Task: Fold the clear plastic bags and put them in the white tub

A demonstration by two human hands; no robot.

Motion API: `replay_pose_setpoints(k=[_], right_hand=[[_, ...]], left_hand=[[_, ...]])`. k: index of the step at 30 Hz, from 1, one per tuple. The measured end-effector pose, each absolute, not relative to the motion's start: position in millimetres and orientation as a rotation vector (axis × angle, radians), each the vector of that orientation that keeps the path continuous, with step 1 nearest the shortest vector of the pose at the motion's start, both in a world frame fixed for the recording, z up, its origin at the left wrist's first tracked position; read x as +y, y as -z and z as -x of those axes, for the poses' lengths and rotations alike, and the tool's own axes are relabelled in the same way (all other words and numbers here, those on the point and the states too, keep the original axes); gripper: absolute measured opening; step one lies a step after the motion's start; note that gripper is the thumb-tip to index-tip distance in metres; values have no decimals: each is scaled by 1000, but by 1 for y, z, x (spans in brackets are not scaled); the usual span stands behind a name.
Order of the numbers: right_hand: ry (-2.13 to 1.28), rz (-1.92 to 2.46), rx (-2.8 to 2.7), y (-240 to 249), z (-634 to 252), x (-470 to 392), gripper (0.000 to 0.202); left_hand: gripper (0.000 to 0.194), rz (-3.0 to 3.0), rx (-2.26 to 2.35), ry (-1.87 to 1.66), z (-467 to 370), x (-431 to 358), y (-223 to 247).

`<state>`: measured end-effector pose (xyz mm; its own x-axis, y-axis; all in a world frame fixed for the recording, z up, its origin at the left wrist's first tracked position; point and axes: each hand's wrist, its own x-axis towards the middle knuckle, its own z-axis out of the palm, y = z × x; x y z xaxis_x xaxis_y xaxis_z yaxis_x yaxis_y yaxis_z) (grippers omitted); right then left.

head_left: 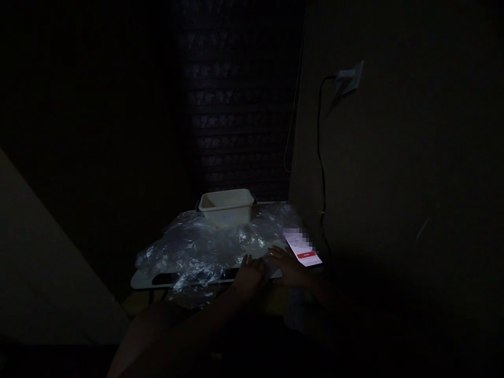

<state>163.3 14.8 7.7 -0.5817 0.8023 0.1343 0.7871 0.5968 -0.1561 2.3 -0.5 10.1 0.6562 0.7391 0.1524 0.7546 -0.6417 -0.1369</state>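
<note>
Crumpled clear plastic [189, 249] covers much of a small pale table [140, 280] in dim light. My left hand [250, 275] rests at the plastic's right part near the front edge, its fingers curled; what they hold, if anything, is too dark to make out. Just to its right, my right hand [286, 266] lies over the plastic and the pale tabletop with its fingers spread. A lit phone [303, 248] lies right beside my right hand, its screen up. Behind the plastic stands a cream-coloured open tub [227, 209].
A dark blind [236, 105] hangs behind the table, with a thin cord loop at its right. On the right wall, a black cable runs down from a socket [349, 80]. A pale surface [43, 252] slants at the left.
</note>
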Motion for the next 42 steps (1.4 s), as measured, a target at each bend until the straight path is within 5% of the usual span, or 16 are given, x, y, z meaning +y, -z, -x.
replay_pose_setpoints(k=[9,18,21,26,34,42], right_hand=[[-155,1297,-2592,-6,-165,16,63],[-729,1251,-2024,-12,-165,38,31],[-737,1271,-1901,-8,-167,47,31],[-564,1428,-1912,1,-163,51,34],[-8,1465,-2405,-9,-155,25,51],[10,1396,-2643,6,-150,9,69]], left_hand=[[25,2716,-1161,272,-6,-5,-19],[24,2837,-1826,1373,-2,30,-23],[27,2748,-2043,1484,-1,37,-17],[27,2608,-1995,1189,2,35,-15],[64,2728,-1283,274,-2,11,-1],[71,2703,-1173,45,-7,11,3]])
